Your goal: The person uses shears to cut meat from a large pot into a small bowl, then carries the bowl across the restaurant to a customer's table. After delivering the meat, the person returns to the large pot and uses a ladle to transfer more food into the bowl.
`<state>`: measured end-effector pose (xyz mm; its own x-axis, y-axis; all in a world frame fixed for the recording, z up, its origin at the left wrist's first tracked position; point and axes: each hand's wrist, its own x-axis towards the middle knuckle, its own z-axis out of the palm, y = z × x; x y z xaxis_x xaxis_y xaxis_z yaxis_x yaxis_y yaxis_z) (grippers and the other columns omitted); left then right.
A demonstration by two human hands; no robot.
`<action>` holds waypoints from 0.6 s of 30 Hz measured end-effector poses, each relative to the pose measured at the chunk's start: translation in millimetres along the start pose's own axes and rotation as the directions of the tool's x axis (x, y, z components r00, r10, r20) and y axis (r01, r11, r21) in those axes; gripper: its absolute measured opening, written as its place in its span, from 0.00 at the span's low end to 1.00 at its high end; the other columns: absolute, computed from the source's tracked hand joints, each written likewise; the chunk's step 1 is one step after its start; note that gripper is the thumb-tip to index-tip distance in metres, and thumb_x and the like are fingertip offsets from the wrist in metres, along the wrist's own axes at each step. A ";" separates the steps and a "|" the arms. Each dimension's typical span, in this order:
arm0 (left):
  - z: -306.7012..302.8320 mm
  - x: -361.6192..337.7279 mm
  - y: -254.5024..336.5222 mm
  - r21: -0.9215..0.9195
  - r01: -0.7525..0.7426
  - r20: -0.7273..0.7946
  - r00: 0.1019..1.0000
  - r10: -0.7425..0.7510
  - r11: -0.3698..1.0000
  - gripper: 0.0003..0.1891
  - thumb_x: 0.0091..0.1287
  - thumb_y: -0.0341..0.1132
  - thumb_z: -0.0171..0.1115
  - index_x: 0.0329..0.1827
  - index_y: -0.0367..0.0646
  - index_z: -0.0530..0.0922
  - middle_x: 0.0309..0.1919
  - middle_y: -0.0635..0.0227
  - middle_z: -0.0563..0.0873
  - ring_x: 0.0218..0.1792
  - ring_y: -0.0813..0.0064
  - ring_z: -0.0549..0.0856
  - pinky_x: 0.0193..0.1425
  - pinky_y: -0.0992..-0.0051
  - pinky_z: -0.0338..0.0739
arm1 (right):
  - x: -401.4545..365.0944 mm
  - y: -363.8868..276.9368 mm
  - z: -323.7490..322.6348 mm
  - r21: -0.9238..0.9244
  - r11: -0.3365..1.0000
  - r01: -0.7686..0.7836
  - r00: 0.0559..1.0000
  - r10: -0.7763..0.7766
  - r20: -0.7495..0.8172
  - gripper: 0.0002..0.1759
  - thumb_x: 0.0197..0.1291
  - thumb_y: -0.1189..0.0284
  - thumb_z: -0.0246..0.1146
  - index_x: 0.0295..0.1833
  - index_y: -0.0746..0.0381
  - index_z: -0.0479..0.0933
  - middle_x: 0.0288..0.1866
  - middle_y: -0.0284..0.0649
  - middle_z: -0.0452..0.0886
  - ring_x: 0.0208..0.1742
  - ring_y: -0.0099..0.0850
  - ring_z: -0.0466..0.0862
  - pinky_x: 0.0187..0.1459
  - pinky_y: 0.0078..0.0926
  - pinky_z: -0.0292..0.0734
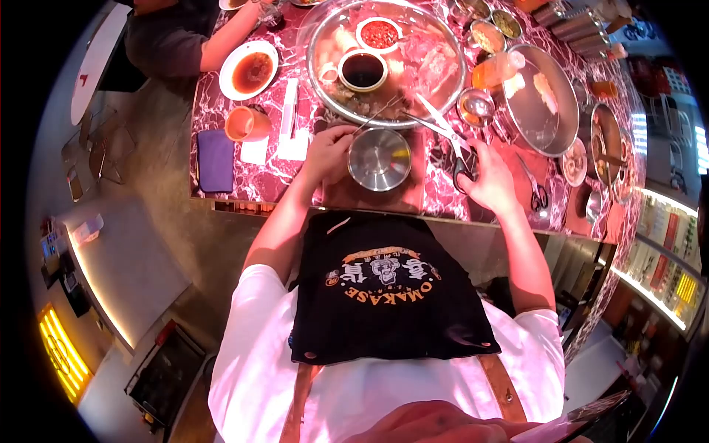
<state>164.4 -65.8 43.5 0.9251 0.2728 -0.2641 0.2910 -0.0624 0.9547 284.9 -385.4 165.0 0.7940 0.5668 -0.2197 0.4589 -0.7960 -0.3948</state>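
My right hand (489,177) is closed round the black handles of a pair of kitchen scissors (447,131). Their silver blades are apart and point up-left to the near rim of a large round platter (313,77). My left hand (330,153) is closed on a thin, stick-like utensil (374,117), which slants toward the same rim; its exact kind is too small to tell. Between my hands stands a shiny steel bowl (379,164). The platter bears pale and pinkish food, a dish of chopped red chilli (379,33) and a dish of dark sauce (362,70).
To the right are a large steel pan (567,118), an amber-filled bottle (496,71) and a second pair of scissors (538,193). An orange cup (247,124), a sauce plate (230,87) and a dark folded cloth (215,161) lie left. Another person's arm (230,33) reaches in top left.
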 end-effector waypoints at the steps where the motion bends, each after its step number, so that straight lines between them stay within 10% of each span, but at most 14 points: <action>1: -6.9 -9.7 -4.3 -0.004 0.001 0.021 1.000 -0.001 1.000 0.13 0.71 0.30 0.57 0.54 0.35 0.82 0.40 0.71 0.87 0.40 0.84 0.81 0.45 0.82 0.75 | -6.0 -11.8 0.5 0.014 0.999 -0.044 0.997 0.043 0.056 0.38 0.47 0.62 0.71 0.65 0.57 0.67 0.50 0.48 0.78 0.55 0.47 0.79 0.57 0.43 0.74; 8: -25.5 -84.2 -47.3 0.231 -0.082 0.082 0.995 0.064 0.970 0.15 0.68 0.37 0.56 0.50 0.39 0.84 0.44 0.53 0.88 0.45 0.59 0.87 0.52 0.69 0.79 | -48.0 -52.4 61.8 0.054 0.997 -0.054 0.987 0.045 0.155 0.33 0.50 0.72 0.70 0.64 0.56 0.70 0.53 0.51 0.81 0.54 0.48 0.82 0.54 0.43 0.76; 13: -28.1 -93.2 -89.2 0.128 0.080 0.057 0.995 -0.088 0.989 0.15 0.68 0.36 0.56 0.50 0.38 0.84 0.45 0.53 0.87 0.47 0.61 0.87 0.53 0.69 0.78 | -71.9 -55.1 77.3 0.088 0.996 -0.031 0.985 0.015 0.173 0.28 0.51 0.80 0.66 0.61 0.58 0.74 0.45 0.53 0.84 0.47 0.50 0.85 0.48 0.44 0.77; 18: -31.7 -93.2 -99.7 0.013 0.022 0.096 0.995 -0.023 1.000 0.14 0.68 0.33 0.57 0.50 0.35 0.83 0.44 0.53 0.88 0.47 0.65 0.87 0.54 0.71 0.78 | -70.4 -94.1 58.0 -0.187 0.977 -0.098 0.972 0.134 0.192 0.40 0.47 0.60 0.71 0.67 0.57 0.66 0.55 0.50 0.78 0.58 0.50 0.79 0.59 0.45 0.75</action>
<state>41.5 -54.6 -22.7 0.9373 0.1806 -0.2981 0.3143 -0.0685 0.9469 162.7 -338.0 165.9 0.7571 0.4850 -0.4377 0.4455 -0.8733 -0.1971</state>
